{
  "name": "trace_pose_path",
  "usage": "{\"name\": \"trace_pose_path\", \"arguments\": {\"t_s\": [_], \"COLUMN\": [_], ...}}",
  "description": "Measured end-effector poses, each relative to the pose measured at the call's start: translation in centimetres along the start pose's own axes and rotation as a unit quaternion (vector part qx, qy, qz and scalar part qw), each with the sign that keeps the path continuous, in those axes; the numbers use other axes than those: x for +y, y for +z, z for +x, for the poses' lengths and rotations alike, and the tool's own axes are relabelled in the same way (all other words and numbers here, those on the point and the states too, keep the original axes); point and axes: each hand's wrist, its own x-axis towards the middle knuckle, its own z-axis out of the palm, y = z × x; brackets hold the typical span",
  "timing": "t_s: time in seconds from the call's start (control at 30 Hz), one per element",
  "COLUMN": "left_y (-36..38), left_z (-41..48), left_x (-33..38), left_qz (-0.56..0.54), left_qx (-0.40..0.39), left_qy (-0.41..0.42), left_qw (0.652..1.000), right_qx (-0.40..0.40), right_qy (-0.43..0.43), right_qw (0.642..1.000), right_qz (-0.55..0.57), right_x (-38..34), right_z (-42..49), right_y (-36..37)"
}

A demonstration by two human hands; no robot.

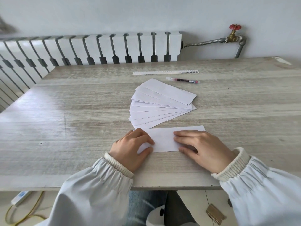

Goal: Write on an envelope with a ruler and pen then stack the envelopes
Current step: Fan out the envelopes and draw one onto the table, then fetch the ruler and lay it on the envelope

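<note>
A single white envelope [164, 138] lies flat near the table's front edge. My left hand [130, 149] pinches its left end between thumb and fingers. My right hand [202, 149] rests flat on its right end, fingers together and pressing down. Just behind it, several white envelopes [159, 101] lie fanned out, overlapping. Farther back a red pen [183, 80] lies on its side, and a white ruler [165, 72] lies beyond the pen, parallel to the table's far edge. Neither hand touches the pen or ruler.
The wood-grain table [73, 111] stands against a white radiator [97, 48] and wall. A pipe with a red-handled valve [234, 34] runs at the back right. Below the front edge are my knees, a power strip [21, 197] with yellow cable, and a small brown object [215, 213].
</note>
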Motion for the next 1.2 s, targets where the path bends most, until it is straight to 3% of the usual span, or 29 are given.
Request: {"name": "trace_pose_path", "arguments": {"t_s": [0.2,0.63,0.87,1.03,1.2], "left_y": [-2.3,-8.0,-10.0,-11.2,-10.5], "left_z": [1.8,10.8,18.6,23.9,28.3], "left_x": [0.2,-0.4,-1.2,-1.6,-2.7], "left_qz": [0.034,0.04,0.065,0.068,0.093], "left_qx": [-0.071,0.015,0.005,0.018,0.006], "left_qy": [0.027,0.025,0.015,-0.002,-0.022], "left_qw": [0.997,0.999,0.998,0.998,0.995], "right_qx": [-0.049,-0.031,0.013,0.033,0.001], "right_qy": [-0.019,0.024,0.12,0.16,0.178], "right_qw": [0.999,0.998,0.986,0.983,0.983], "right_qz": [-0.007,0.055,0.116,0.086,0.051], "right_x": [0.2,2.6,6.2,8.2,10.5], "right_z": [1.3,9.8,18.4,23.6,27.0], "right_y": [-1.8,-8.1,-11.3,-12.2,-11.1]}}
